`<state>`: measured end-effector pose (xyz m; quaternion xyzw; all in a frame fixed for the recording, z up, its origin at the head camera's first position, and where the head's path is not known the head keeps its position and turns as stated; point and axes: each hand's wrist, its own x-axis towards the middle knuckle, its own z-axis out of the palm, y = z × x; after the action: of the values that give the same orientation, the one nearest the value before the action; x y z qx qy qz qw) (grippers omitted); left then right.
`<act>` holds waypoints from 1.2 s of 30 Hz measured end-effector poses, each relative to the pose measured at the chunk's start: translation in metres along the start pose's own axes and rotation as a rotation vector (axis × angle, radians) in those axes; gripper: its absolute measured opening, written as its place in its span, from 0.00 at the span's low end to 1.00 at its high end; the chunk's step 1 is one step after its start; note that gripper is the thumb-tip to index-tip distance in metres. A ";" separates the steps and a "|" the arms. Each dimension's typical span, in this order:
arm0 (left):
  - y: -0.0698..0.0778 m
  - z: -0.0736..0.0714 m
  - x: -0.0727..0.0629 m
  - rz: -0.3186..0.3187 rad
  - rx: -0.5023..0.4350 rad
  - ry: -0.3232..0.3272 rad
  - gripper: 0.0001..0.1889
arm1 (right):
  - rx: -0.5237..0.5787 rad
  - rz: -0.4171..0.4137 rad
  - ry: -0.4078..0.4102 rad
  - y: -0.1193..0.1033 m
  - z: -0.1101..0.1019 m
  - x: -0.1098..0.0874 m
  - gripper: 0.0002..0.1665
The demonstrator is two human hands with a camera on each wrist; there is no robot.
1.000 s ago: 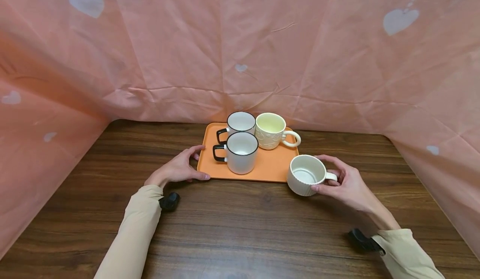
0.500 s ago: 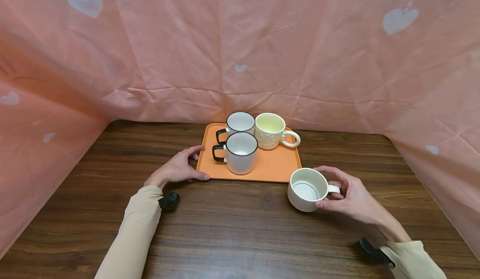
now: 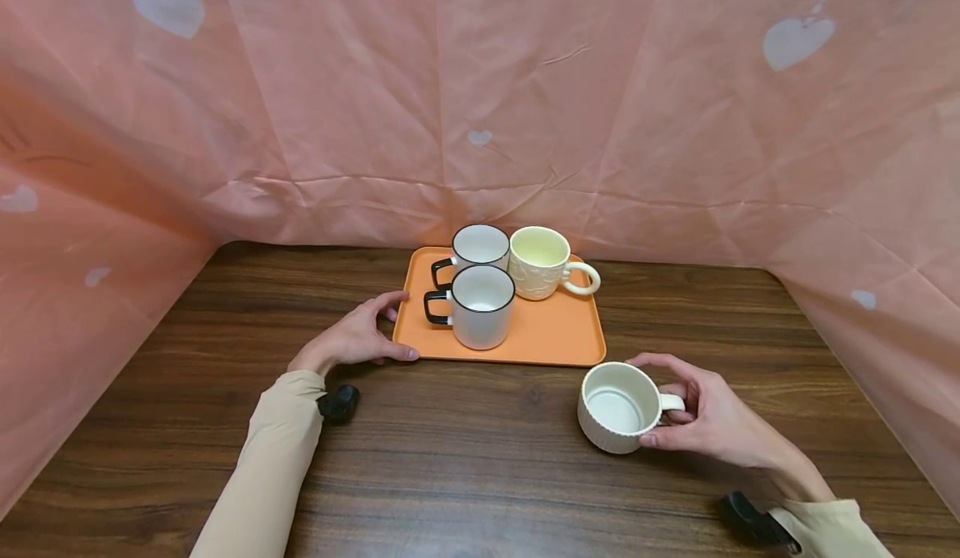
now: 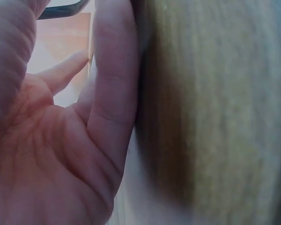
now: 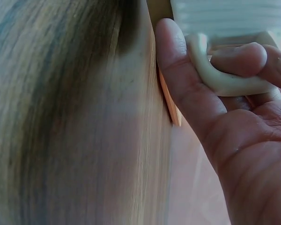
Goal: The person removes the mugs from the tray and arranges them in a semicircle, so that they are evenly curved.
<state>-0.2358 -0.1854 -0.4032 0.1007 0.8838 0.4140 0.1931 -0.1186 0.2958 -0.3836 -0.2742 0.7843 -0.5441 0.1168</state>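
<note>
**Right hand (image 3: 708, 420) grips a ribbed cup (image 3: 618, 408) by the near right corner of the tray (image 3: 555, 333)**

The ribbed cup, cream-white and upright, is off the tray, just in front of its near right corner, with its handle pointing right. The right hand's thumb lies against the near side of the cup, a finger reaches round the far side, and in the right wrist view other fingers curl through the handle. Whether the cup's base touches the wooden table (image 3: 480, 466) cannot be told.

At the tray's left end, the left hand (image 3: 352, 337) has its thumb and fingers spread apart: the thumb touches the near left corner, while a fingertip meets the left edge farther back.

On the tray's left half stand two white mugs with black rims and black handles, both handles pointing left; the front mug (image 3: 482, 320) partly hides the back mug (image 3: 481, 245). Beside the back mug, at the tray's far right part, stands a pale yellow mug (image 3: 538, 270) with a raised pattern, its round handle reaching past the tray's right edge. Behind the tray hangs a pink cloth (image 3: 487, 66) printed with white hearts.
</note>
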 end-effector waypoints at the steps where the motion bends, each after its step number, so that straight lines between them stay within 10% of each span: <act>1: 0.000 0.000 0.000 0.000 -0.003 -0.001 0.53 | 0.001 -0.005 -0.002 0.000 0.000 0.000 0.46; 36: 0.001 0.001 0.002 0.001 -0.024 0.005 0.54 | 0.101 -0.065 -0.170 -0.003 0.016 -0.019 0.48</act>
<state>-0.2376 -0.1836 -0.4037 0.0977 0.8793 0.4248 0.1918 -0.0948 0.2931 -0.3891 -0.3383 0.7339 -0.5612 0.1787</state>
